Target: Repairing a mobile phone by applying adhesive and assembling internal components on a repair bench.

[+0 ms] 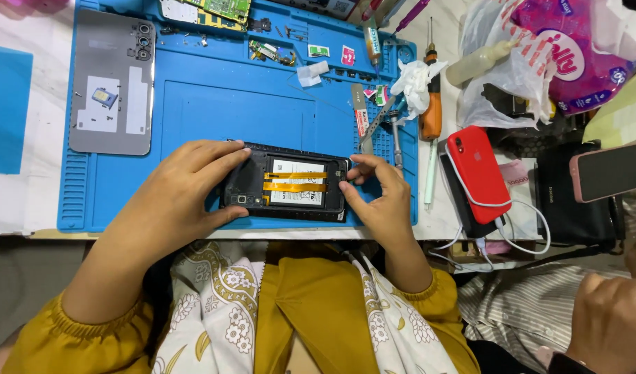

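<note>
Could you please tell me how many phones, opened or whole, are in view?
3: the opened phone on the blue mat between both hands, a red phone right of the mat, a pink phone at far right. Others may be hidden.

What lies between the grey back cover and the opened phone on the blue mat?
In the head view, only bare blue mat lies between the grey back cover and the opened phone.

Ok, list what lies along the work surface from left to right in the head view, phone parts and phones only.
Grey back cover → opened phone held between left hand and right hand → red phone → pink phone.
</note>
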